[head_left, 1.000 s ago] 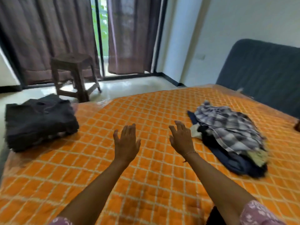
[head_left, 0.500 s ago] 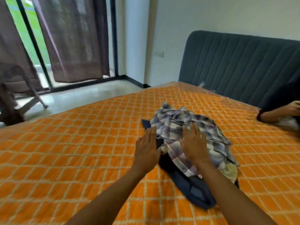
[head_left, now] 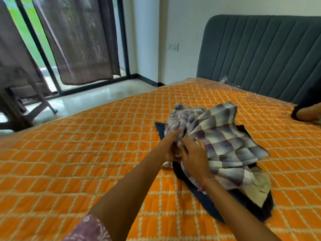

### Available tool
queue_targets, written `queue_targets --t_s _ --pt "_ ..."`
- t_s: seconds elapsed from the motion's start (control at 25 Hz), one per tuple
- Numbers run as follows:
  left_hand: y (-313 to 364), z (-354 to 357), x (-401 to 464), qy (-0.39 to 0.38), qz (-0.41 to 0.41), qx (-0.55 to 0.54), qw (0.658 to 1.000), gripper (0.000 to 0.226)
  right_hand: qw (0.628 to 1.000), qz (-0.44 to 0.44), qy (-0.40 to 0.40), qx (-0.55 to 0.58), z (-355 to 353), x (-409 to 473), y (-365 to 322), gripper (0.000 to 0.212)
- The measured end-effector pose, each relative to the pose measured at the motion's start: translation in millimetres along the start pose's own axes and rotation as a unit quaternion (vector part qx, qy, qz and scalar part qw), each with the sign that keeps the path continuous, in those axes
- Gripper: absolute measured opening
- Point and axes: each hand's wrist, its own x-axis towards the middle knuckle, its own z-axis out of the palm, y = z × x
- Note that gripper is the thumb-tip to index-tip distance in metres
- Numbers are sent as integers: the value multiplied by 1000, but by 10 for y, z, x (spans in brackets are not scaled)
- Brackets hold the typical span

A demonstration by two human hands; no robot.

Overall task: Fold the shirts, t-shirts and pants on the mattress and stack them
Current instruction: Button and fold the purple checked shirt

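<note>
Both grips, left hand (head_left: 171, 146) and right hand (head_left: 194, 153), close on the checked shirt (head_left: 224, 145) atop dark clothes (head_left: 205, 197).

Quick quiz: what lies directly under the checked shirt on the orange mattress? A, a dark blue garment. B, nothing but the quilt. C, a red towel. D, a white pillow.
A: a dark blue garment sticks out from beneath the checked shirt on its near and far sides, lying on the orange mattress.
</note>
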Motion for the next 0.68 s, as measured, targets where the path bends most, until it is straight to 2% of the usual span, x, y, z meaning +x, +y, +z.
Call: queue_targets --t_s 0.08,0.16,0.24,0.28,0.32,0.36,0.4,0.44,0.48,0.52,0.56,0.6,0.64,0.68 --pt "-20 -140 -108 90 31 22 995 14 997 -48 -58 34 20 -155 -338 28" --pt "-35 -361 -321 182 102 69 975 17 990 -38 -89 108 30 -282 -617 31" --pt "58 -610 -699 218 171 100 956 20 973 64 -27 221 3 -337 -857 25" --pt "128 -711 -895 215 195 111 950 23 959 147 46 240 29 -349 -910 22" --pt "225 -800 -1136 208 214 122 947 27 928 247 105 258 67 -335 -945 21" --pt "303 -868 -1365 193 226 139 945 30 867 360 125 322 103 -294 -986 30" --pt "345 -935 -1612 172 231 150 946 33 760 457 85 454 120 -261 -1087 49" --pt "354 -1004 -1867 153 231 161 947 34 628 495 8 600 197 -240 -1180 66" --pt "317 -1090 -2092 137 219 166 952 34 544 502 -49 671 288 -247 -1279 73" --pt "255 -1212 -2291 120 207 165 957 35 529 490 -79 688 381 -252 -1417 65" --pt "175 -1369 -2458 107 197 160 961 35 540 487 -70 683 441 -248 -1564 53" --pt "92 -1557 -2641 104 194 143 965 36 580 485 -56 652 515 -240 -1758 48" --pt "26 -1742 -2822 110 199 113 967 35 586 470 -67 657 581 -233 -1959 47" --pt "-27 -1932 -2979 129 208 81 966 34 575 452 -87 677 578 -218 -2187 46"
